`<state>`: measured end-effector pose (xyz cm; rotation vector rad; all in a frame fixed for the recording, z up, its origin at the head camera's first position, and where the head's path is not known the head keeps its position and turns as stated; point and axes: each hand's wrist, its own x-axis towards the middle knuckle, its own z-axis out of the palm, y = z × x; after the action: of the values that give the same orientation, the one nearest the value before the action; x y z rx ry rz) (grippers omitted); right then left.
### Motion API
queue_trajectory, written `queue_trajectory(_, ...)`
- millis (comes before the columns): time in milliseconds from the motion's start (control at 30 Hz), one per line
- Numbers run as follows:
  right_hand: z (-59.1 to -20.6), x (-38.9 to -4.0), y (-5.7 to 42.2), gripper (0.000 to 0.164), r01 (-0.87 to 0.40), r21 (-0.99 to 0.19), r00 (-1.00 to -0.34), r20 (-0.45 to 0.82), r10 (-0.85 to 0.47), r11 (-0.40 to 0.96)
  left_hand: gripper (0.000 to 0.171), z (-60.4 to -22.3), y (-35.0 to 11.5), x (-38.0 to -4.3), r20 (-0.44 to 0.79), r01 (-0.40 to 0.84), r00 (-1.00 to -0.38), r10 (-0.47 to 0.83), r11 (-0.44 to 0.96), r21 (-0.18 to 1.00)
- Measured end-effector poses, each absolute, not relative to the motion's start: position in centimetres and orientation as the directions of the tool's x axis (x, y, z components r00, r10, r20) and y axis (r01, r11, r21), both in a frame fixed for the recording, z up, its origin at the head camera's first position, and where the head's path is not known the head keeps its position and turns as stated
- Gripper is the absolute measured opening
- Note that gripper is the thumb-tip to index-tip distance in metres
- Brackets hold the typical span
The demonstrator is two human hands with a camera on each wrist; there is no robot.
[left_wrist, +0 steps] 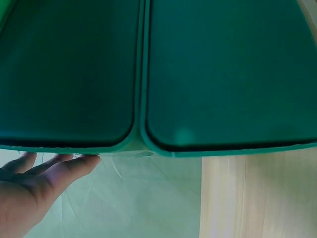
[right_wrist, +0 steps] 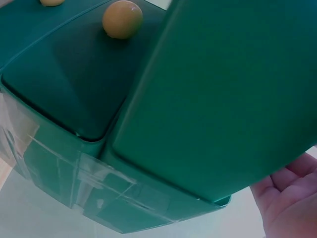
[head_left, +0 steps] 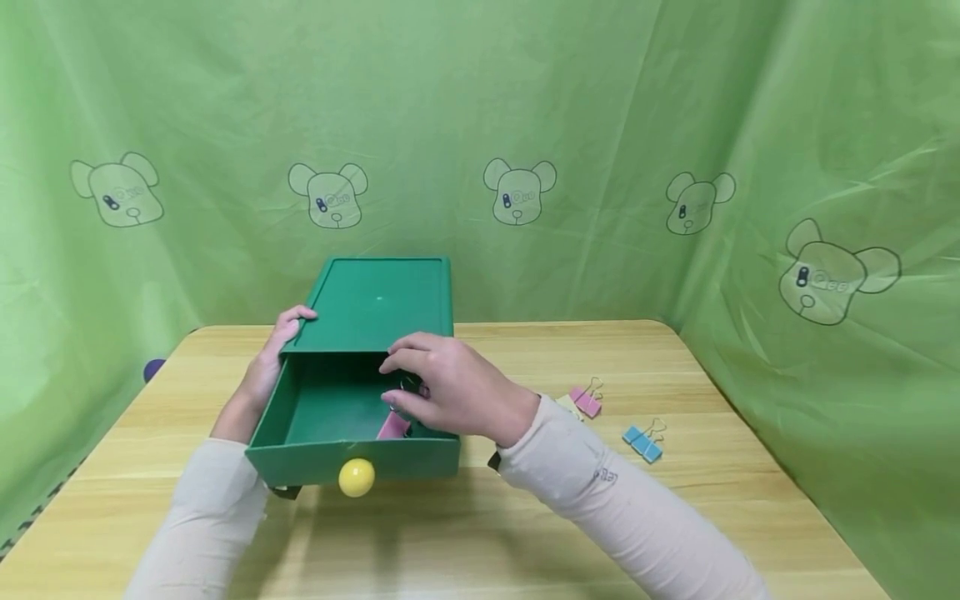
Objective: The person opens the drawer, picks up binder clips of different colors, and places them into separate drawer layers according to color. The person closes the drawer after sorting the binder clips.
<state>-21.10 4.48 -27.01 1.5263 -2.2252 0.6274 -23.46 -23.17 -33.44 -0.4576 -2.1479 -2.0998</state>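
Note:
A green drawer cabinet stands on the table, its top drawer pulled out toward me by a yellow ball knob. My left hand lies along the cabinet's left side, its fingertips against the wall in the left wrist view. Over the right part of the drawer hovers my right hand, thumb and index finger spread apart. Just below the thumb, a pink binder clip lies in the drawer near its front wall. In the right wrist view the drawer's side hides most of that hand's fingers.
Right of the cabinet lie a pink binder clip, a blue binder clip and a pale yellow clip partly behind my sleeve. Lower drawers with a yellow knob sit beneath the pulled-out one. A green curtain surrounds the table.

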Motion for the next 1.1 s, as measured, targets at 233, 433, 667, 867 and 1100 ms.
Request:
queue_trajectory(233,-27.3,-21.2,5.2,0.020,-0.932,-0.184,-0.361,0.562,-0.745,0.313,0.023,-33.5,-23.1,-23.4,0.267,0.269,-0.953,0.146,-0.004,0.963)
queue_trajectory(433,-27.5,-21.5,6.1,0.019,-0.929,-0.204,-0.366,0.609,-0.704,0.307,0.023,-33.1,-23.3,-23.4,0.236,0.241,-0.963,0.130,0.021,0.970)
queue_trajectory(667,-27.7,-21.9,7.1,0.019,-0.927,-0.205,-0.367,0.660,-0.656,0.313,0.026,-32.9,-23.5,-23.2,0.242,0.252,-0.964,0.114,0.083,0.964)
queue_trajectory(867,-28.2,-22.3,8.1,0.020,-0.918,-0.232,-0.388,0.688,-0.613,0.321,0.027,-33.2,-23.4,-23.3,0.266,0.273,-0.955,0.132,0.037,0.961)
queue_trajectory(1100,-28.8,-22.9,9.3,0.020,-0.899,-0.249,-0.427,0.678,-0.598,0.359,0.024,-33.4,-23.4,-23.2,0.264,0.269,-0.954,0.145,0.013,0.963)
